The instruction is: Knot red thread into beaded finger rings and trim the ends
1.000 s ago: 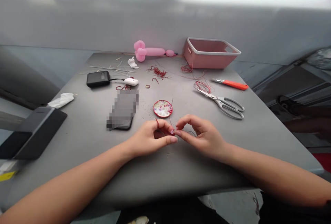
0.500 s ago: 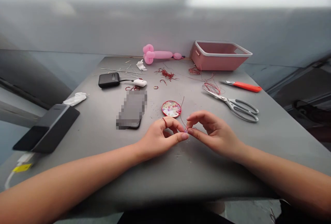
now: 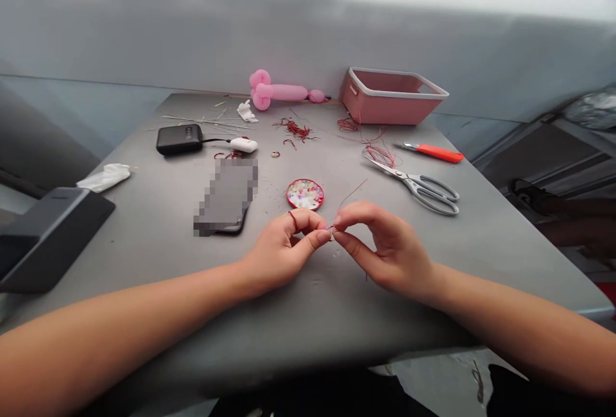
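Note:
My left hand [image 3: 283, 250] and my right hand [image 3: 380, 244] meet fingertip to fingertip just above the grey table [image 3: 158, 237]. Between the pinched fingers sits a tiny pale bead on a thin red thread [image 3: 350, 194]. The thread's free end rises to the right of my right thumb. A loop of red thread wraps my left index finger. Just beyond my hands lies a small round red-rimmed dish of mixed beads [image 3: 305, 194].
A phone [image 3: 225, 199] lies left of the dish. Scissors [image 3: 416, 185], an orange-handled cutter [image 3: 433, 152] and a pink bin [image 3: 392, 96] are at the right rear. A power bank [image 3: 179, 138], red thread scraps [image 3: 293, 128], a pink balloon [image 3: 282, 92] and a black device [image 3: 45, 234] lie around.
My hands stay pinched together on the thread. The thread's free end now sticks up to the right. The camera view has shifted slightly.

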Motion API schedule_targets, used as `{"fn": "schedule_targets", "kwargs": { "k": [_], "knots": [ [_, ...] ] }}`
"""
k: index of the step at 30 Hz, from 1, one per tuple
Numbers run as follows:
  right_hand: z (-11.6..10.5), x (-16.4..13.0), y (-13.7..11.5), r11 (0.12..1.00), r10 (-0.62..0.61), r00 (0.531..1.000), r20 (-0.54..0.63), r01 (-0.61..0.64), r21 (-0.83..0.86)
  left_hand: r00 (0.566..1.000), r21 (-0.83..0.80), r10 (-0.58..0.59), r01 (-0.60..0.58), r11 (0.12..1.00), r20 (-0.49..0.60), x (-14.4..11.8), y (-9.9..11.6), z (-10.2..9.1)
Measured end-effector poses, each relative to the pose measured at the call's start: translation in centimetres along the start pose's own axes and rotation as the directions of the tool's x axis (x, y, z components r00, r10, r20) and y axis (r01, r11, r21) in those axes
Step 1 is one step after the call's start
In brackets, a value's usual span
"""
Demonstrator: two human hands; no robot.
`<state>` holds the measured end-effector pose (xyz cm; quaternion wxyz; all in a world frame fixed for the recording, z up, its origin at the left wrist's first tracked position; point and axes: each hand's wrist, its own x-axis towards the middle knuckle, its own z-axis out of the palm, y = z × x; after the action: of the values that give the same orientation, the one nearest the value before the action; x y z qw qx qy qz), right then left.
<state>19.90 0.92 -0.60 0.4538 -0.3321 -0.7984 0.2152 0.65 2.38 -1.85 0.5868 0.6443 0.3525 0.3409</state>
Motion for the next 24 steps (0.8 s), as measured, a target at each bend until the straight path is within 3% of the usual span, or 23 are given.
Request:
{"fn": "schedule_targets", "kwargs": {
  "k": [7, 11, 16, 20, 24],
  "knots": [
    [-0.49, 0.07, 0.43, 0.993, -0.023, 0.999, -0.045, 0.017, -0.117, 0.999, -0.115, -0.036, 0.034, 0.993, -0.013, -0.41, -0.43, -0.1],
    [-0.42, 0.28, 0.18, 0.974, -0.152, 0.988, -0.017, 0.147, -0.17, 0.998, -0.115, -0.057, 0.053, 0.992, -0.025, -0.41, -0.2, -0.07],
    [-0.14, 0.4, 0.15, 0.946, -0.226, 0.974, -0.004, 0.218, -0.24, 0.998, -0.017, -0.035, 0.034, 0.999, -0.054, -0.52, -0.4, -0.01],
    [-0.05, 0.24, 0.47, 0.947, -0.198, 0.98, 0.035, 0.201, -0.252, 0.995, 0.132, 0.082, -0.073, 0.989, -0.065, -0.71, -0.57, 0.13],
    [0.06, 0.06, 0.87, 0.912, -0.27, 0.962, 0.043, 0.27, -0.309, 0.988, 0.26, 0.145, -0.125, 0.958, -0.059, -0.91, -0.28, 0.19]
  ]
}}
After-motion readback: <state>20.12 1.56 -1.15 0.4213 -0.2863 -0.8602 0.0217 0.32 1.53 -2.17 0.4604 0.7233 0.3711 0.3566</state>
